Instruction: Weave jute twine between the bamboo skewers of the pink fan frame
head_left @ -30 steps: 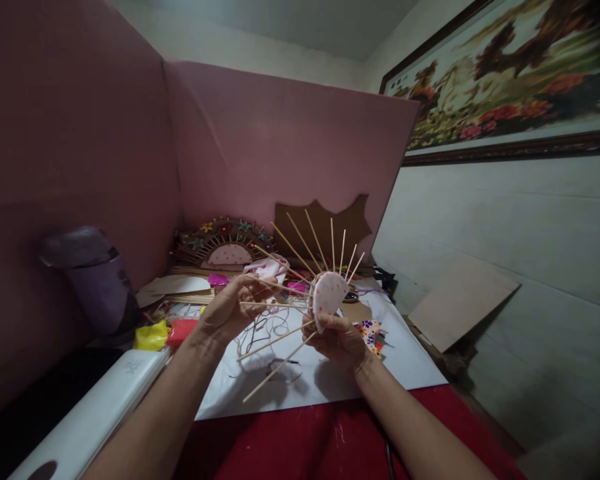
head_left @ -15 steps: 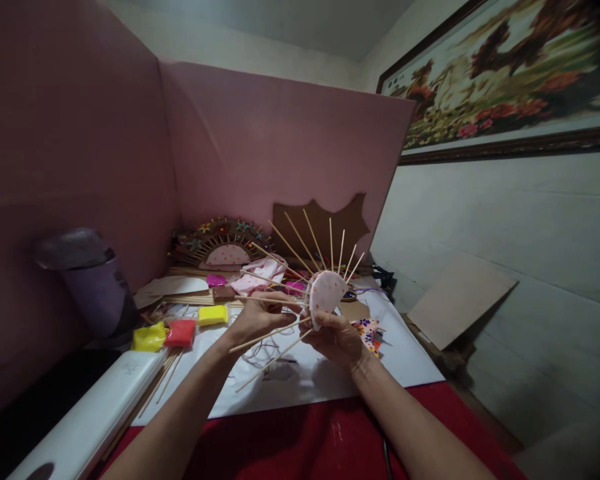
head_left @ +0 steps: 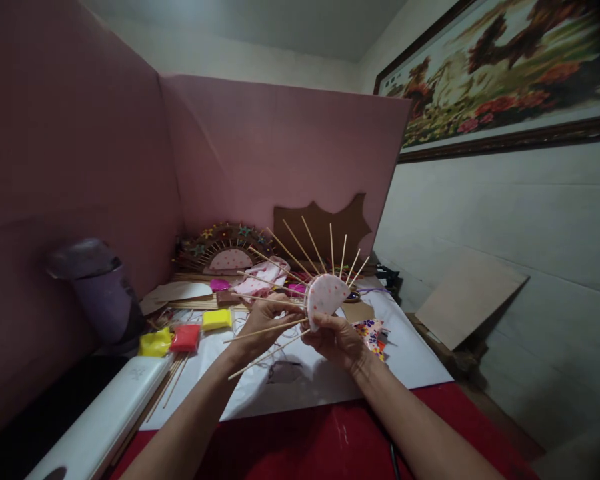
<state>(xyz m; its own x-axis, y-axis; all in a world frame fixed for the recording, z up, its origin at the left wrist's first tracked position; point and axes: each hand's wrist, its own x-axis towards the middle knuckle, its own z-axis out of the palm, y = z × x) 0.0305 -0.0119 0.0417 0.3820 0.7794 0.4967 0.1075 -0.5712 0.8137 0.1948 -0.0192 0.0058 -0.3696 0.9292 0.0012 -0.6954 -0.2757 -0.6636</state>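
Observation:
A half-round piece (head_left: 329, 295) covered in white cloth with reddish dots is held above the table, tilted, with several thin wooden sticks (head_left: 294, 235) fanning out from its curved edge. My right hand (head_left: 336, 339) is closed on its lower end, thumb on the cloth face and fingers behind. My left hand (head_left: 266, 325) is at the left side of the piece, its fingers closed around the base of a stick; the sticks partly cover the fingertips. Behind stands a similar finished-looking fan shape (head_left: 231, 260) with a dotted half-round centre and small coloured stars.
White paper (head_left: 240, 400) lies over a red cloth (head_left: 300, 447). Yellow packs (head_left: 217, 319), a red pack (head_left: 185, 338) and a white case (head_left: 105, 420) are at left. Crumpled pink dotted cloth (head_left: 265, 277) and brown cardboard (head_left: 320, 230) are behind; flower-patterned fabric (head_left: 370, 333) is at right.
The view has shifted slightly. The half-round piece has turned a little, and its right-hand sticks lean further right. Both hands keep their hold.

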